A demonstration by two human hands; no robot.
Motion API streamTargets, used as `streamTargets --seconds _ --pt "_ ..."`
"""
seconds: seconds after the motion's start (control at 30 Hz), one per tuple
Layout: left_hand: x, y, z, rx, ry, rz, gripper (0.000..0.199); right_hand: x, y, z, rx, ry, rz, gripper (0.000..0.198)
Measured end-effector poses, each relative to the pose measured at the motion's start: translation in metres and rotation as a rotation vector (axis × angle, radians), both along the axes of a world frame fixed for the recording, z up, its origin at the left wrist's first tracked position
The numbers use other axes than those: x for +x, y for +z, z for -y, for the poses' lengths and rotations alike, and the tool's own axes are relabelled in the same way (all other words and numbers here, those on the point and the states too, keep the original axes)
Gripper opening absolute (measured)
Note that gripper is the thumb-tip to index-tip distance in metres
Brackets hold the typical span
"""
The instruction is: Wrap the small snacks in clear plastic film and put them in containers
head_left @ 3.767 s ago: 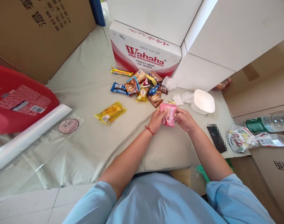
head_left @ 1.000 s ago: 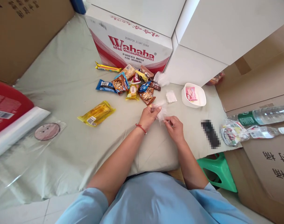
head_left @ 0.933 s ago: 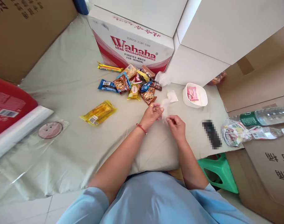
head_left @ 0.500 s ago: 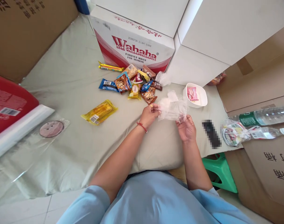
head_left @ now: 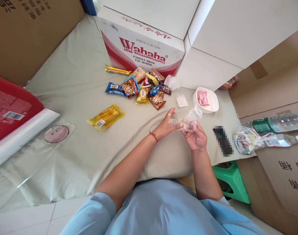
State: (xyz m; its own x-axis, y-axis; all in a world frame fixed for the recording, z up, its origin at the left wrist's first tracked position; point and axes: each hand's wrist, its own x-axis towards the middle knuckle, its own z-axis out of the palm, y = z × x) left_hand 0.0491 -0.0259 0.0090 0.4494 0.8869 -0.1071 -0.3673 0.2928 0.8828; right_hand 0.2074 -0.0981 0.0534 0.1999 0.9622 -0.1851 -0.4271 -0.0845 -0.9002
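A crumpled clear plastic bag [head_left: 191, 117] is bunched in my right hand [head_left: 196, 136], whose fingers are closed on it. From the left, my left hand [head_left: 165, 125] reaches to the bag, its thumb raised apart from its stretched fingers. Those fingertips touch or nearly touch the plastic; part of the contact is hidden. Just beyond the hands lies a small white packet [head_left: 182, 101]. Right of that packet stands a white bowl [head_left: 215, 100] with a pink wrapped snack [head_left: 203, 98] in it.
Several wrapped snacks [head_left: 130, 86] are heaped before a Wahaha carton [head_left: 142, 52]. A yellow snack pack [head_left: 106, 117] lies to the left, near a plastic film roll [head_left: 26, 137]. At right are a pixelated dark object [head_left: 223, 141], plastic bottles [head_left: 276, 123] and a green stool [head_left: 234, 182].
The plastic bag, stretched between both hands before, is now gathered up at my right hand. My left hand has loosened and spread its thumb. The white packet now shows on the table.
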Motion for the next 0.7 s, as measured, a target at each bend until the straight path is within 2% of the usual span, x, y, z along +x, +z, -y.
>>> streamTargets --seconds 0.07,0.1,0.17,0.23,0.3,0.4,0.53,0.7 --pt "-0.001 0.001 0.001 -0.081 -0.052 0.034 0.109 0.003 0.003 0.003 0.010 0.004 0.033 0.030" --pt "-0.002 0.002 0.000 -0.123 -0.074 0.069 0.107 0.007 0.004 0.004 0.021 -0.007 0.043 0.028" --pt "-0.005 0.004 -0.004 -0.183 -0.072 0.144 0.090 0.018 0.006 0.007 0.051 -0.065 0.051 0.024" --pt "-0.010 0.006 -0.011 -0.193 0.031 0.204 0.066 0.029 0.006 0.009 0.073 -0.152 0.043 0.017" --pt "-0.016 0.007 -0.019 -0.154 0.192 0.253 0.053 0.039 0.004 0.012 0.087 -0.215 0.007 0.012" --pt "-0.026 0.008 -0.029 -0.065 0.386 0.304 0.045 0.049 -0.004 0.016 0.098 -0.238 -0.087 0.015" --pt "-0.038 0.009 -0.035 -0.039 0.558 0.303 0.041 0.058 -0.017 0.020 0.055 -0.272 -0.160 0.023" --pt "-0.069 0.013 -0.030 0.074 0.733 0.050 0.038 0.063 -0.029 0.023 -0.100 -0.225 -0.071 0.032"
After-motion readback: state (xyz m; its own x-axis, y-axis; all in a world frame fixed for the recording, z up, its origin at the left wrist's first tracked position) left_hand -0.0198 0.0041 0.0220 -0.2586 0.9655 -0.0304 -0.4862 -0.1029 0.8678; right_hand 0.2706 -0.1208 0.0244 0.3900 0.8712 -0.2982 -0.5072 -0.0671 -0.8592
